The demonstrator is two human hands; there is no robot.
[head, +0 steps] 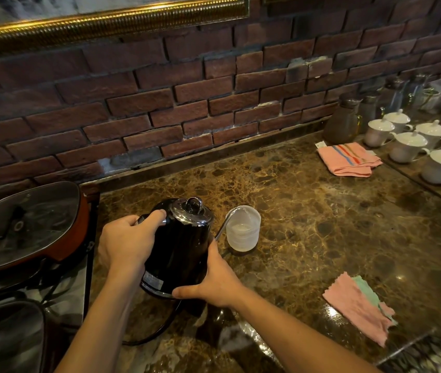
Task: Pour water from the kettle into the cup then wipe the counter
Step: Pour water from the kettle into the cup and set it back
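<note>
Counter [308, 211]: hands [125, 243] gripping tilted kettle [181, 249]

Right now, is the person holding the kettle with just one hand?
No, the left hand grips the handle of the kettle while the right hand supports its base, tilting the spout over the cup.

Glossy black kettle [179, 246] (chrome lid), translucent plastic cup [243, 229], polished marble counter [321, 211].

lidded white cups [413, 146], brick wall [160, 98] (dark red)
</note>
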